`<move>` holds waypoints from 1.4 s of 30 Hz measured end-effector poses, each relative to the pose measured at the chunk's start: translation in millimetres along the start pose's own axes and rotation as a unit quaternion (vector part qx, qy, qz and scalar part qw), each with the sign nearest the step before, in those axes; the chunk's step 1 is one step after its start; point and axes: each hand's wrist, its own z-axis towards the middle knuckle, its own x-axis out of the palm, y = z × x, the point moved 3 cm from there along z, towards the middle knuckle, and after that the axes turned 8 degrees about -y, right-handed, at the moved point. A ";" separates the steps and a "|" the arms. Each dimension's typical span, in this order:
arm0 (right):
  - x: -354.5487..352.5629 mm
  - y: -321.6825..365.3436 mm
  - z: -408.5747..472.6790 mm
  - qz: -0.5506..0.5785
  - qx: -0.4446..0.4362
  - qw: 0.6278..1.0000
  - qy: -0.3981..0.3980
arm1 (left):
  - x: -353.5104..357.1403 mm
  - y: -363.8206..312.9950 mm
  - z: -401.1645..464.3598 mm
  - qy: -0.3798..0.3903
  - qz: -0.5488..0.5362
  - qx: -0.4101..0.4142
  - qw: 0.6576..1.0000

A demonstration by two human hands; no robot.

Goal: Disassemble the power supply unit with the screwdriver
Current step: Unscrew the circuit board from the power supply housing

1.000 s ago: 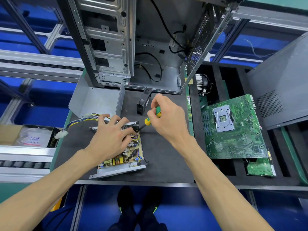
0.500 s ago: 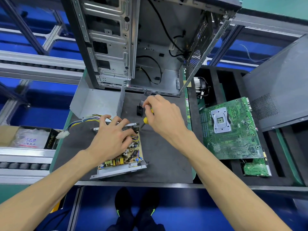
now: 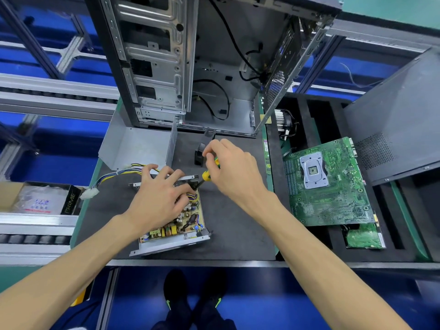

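Observation:
The opened power supply unit (image 3: 176, 231) lies on the black mat, its yellow circuit board showing inside a grey metal tray. Its bundle of coloured wires (image 3: 112, 175) runs off to the left and ends in a white plug. My left hand (image 3: 158, 195) presses flat on the unit's far half, fingers spread. My right hand (image 3: 232, 171) grips the yellow and green screwdriver (image 3: 206, 175) by its handle. The dark shaft slants down left to the unit's far right corner, where the tip is hidden.
An open computer case (image 3: 190, 67) stands upright behind the mat. A bent grey metal cover (image 3: 135, 148) lies at its foot, beside a small black part (image 3: 198, 156). A green motherboard (image 3: 328, 184) rests in the black foam tray on the right. A cardboard box (image 3: 35, 198) sits left.
My right hand has shifted its fingers on the screwdriver handle, as in turning it, while the tip stays at the same corner. My left hand has stayed on the unit.

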 end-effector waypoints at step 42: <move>-1.2 0.5 -2.1 -0.009 -0.027 1.000 0.007 | 4.6 1.3 -0.1 0.007 -0.002 -0.006 1.000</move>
